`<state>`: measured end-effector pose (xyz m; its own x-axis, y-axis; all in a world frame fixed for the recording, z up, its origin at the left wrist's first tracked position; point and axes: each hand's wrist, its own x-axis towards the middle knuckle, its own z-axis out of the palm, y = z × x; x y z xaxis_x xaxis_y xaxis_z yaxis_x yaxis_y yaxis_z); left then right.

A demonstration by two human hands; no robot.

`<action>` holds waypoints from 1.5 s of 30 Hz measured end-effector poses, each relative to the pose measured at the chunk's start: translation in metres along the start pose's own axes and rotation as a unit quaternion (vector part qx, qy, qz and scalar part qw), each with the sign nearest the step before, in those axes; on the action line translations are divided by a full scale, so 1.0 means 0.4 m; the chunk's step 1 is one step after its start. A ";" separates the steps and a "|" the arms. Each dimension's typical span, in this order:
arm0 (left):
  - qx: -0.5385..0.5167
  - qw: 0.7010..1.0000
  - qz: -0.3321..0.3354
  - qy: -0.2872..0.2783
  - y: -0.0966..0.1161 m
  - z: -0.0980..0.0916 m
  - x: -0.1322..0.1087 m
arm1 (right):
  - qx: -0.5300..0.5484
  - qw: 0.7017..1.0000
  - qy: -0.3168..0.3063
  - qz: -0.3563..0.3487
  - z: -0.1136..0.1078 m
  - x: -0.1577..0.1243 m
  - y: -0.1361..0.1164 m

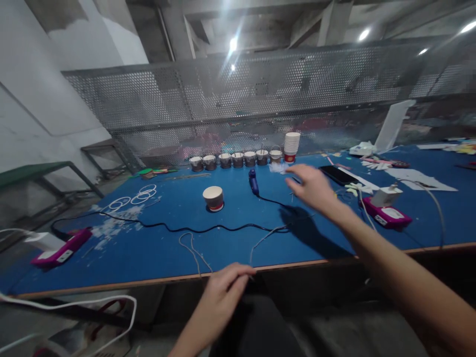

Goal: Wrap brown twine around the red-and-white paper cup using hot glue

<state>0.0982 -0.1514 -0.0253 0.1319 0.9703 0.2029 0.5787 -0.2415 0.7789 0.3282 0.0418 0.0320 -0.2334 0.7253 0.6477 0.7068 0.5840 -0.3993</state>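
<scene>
My left hand point(226, 295) is at the table's front edge, its thumb and forefinger pinched on a thin grey string point(262, 244) that runs back over the blue table point(230, 253). Above the table on the right hovers my right hand point(311, 187), fingers apart and holding nothing. To its left lies a small dark blue tool point(253, 182) with a black cable point(191, 230). A single paper cup point(213, 199) stands left of the tool. Another loop of string point(191, 243) hangs over the front edge.
Several cups with strings point(237, 159) line the back beside a cup stack point(292, 145). White rings point(119, 203) lie on the left. Magenta power strips point(63, 252) sit at both sides. A black phone point(339, 175) and paper scraps point(422, 179) lie right. Metal mesh point(223, 99) rises behind.
</scene>
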 end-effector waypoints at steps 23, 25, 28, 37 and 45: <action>-0.026 0.997 0.062 -0.043 -0.106 0.054 -0.100 | -0.093 0.929 -0.317 -0.166 0.347 -0.075 -0.312; -0.036 0.997 0.067 -0.033 -0.115 0.052 -0.105 | -0.083 0.930 -0.322 -0.158 0.348 -0.069 -0.307; -0.045 0.996 0.069 -0.030 -0.122 0.049 -0.109 | -0.071 0.938 -0.316 -0.121 0.336 -0.039 -0.281; -0.046 0.995 0.078 -0.049 -0.125 0.064 -0.098 | -0.013 0.913 -0.382 -0.140 0.355 0.032 -0.234; -0.042 0.994 0.086 -0.050 -0.144 0.074 -0.099 | -0.020 0.896 -0.389 -0.213 0.372 0.023 -0.258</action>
<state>0.0834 -0.1753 -0.0958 0.3049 0.9099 0.2814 0.4717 -0.4009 0.7854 0.1539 0.0423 -0.0173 -0.8719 0.4831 0.0804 0.4624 0.8662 -0.1894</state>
